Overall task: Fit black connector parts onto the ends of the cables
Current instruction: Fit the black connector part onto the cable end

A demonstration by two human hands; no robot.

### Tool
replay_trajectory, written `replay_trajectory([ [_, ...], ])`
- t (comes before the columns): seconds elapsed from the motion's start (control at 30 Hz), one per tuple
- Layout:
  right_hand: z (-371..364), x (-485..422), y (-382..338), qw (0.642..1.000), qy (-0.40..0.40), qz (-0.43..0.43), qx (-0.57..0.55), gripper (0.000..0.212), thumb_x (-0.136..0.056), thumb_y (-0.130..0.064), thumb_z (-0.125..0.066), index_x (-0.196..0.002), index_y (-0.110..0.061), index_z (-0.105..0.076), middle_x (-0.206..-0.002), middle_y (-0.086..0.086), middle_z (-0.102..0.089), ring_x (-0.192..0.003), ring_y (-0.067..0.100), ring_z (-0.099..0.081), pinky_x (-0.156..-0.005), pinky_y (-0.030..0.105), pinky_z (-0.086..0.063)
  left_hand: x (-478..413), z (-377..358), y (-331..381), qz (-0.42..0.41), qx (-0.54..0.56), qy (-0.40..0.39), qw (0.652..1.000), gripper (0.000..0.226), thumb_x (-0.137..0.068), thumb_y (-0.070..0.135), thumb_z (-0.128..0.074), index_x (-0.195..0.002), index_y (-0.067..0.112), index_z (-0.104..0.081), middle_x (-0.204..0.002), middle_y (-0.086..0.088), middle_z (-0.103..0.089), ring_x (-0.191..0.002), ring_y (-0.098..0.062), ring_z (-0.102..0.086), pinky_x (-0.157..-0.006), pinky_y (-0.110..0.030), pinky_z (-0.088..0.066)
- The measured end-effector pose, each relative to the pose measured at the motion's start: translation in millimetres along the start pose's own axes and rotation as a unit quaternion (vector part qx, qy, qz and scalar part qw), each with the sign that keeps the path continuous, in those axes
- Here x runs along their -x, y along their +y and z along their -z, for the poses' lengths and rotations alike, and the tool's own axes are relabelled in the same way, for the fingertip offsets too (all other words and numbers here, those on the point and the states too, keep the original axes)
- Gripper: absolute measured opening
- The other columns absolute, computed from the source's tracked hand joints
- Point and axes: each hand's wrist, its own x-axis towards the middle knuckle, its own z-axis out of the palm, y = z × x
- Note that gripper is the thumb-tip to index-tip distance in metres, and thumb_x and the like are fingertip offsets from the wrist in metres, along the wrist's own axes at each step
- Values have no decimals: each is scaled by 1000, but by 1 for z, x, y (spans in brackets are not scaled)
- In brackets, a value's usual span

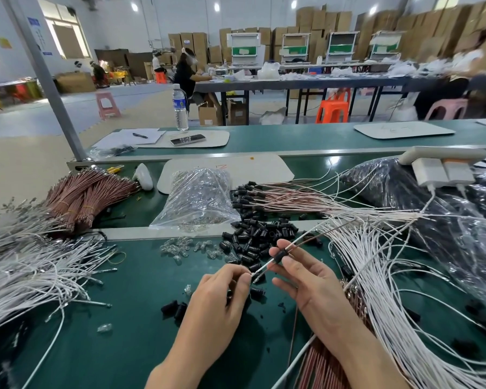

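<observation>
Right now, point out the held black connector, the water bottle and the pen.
black connector (281,254): head view, middle of its body.
water bottle (179,104): head view, its blue label.
pen (140,135): head view, mid barrel.

L hand (220,297) & R hand (306,279) close together, thumb-forefinger tips pinched.

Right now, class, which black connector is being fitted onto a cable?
The connector pinched by the right hand, with a white cable running through it to the left hand; those in the pile lie loose.
</observation>
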Motion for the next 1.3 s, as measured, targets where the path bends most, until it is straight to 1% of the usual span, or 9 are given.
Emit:
replay_trajectory([
  [0.1,-1,-1,1,1000,12,4,3,31,-81,-16,-70,-111,-19,-78,-118,14,-73,-95,21,-73,-71,26,-59,1,0,1,-3,2,-10,1000,19,-99,63,-31,-99,53,-47,-95,26,-60,-96,-3,-51,-79,-14,-37],
  [0.3,-3,-1,3,999,31,15,25,31,-76,-20,-74,-107,-21,-79,-111,13,-76,-91,21,-74,-70,24,-59,2,0,4,4,7,-24,1000,24,-99,63,-27,-93,49,-45,-90,20,-60,-92,-5,-51,-80,-24,-41],
  [0.53,-6,-1,5,998,42,21,42,28,-75,-21,-74,-103,-22,-80,-105,12,-76,-87,20,-74,-71,24,-59,2,-4,8,12,13,-39,999,31,-98,62,-20,-89,44,-43,-92,19,-59,-89,-6,-51,-81,-25,-40],
  [0.83,-9,0,7,999,37,7,15,25,-76,-17,-75,-100,-18,-80,-103,13,-76,-85,21,-74,-69,26,-60,2,-4,10,26,17,-26,999,39,-96,62,-16,-88,37,-45,-90,18,-59,-87,-6,-51,-78,-27,-42],
  [0.9,-9,-1,6,1000,29,-3,1,26,-76,-17,-74,-102,-18,-80,-104,13,-76,-86,21,-74,-69,26,-60,2,-4,10,26,13,-21,999,40,-95,62,-16,-88,36,-46,-90,20,-58,-88,-6,-52,-77,-26,-42],
  [1.0,-8,0,6,999,9,-23,-35,28,-80,-15,-71,-107,-13,-78,-107,15,-74,-86,23,-74,-69,27,-60,3,-4,9,29,16,-10,999,39,-95,63,-18,-87,36,-45,-90,21,-59,-88,-6,-52,-76,-24,-42],
  [1.13,-7,0,7,998,-4,-36,-49,29,-84,-14,-67,-112,-11,-76,-110,19,-73,-86,24,-73,-69,28,-61,3,-5,8,35,21,-8,999,28,-100,54,-27,-85,38,-44,-81,14,-61,-86,-7,-53,-75,-25,-42],
  [1.2,-9,1,8,998,-10,-38,-44,32,-84,-15,-68,-115,-11,-75,-110,20,-73,-86,24,-73,-70,28,-61,3,-5,8,33,19,-9,999,27,-100,53,-27,-84,38,-44,-81,13,-60,-85,-7,-52,-73,-23,-41],
  [1.3,-12,2,12,999,-22,-29,3,40,-82,-12,-71,-122,-10,-68,-105,19,-74,-87,24,-73,-74,28,-60,4,-4,8,25,9,-16,1000,23,-100,52,-27,-84,41,-40,-87,17,-58,-85,-7,-50,-70,-19,-37],
])
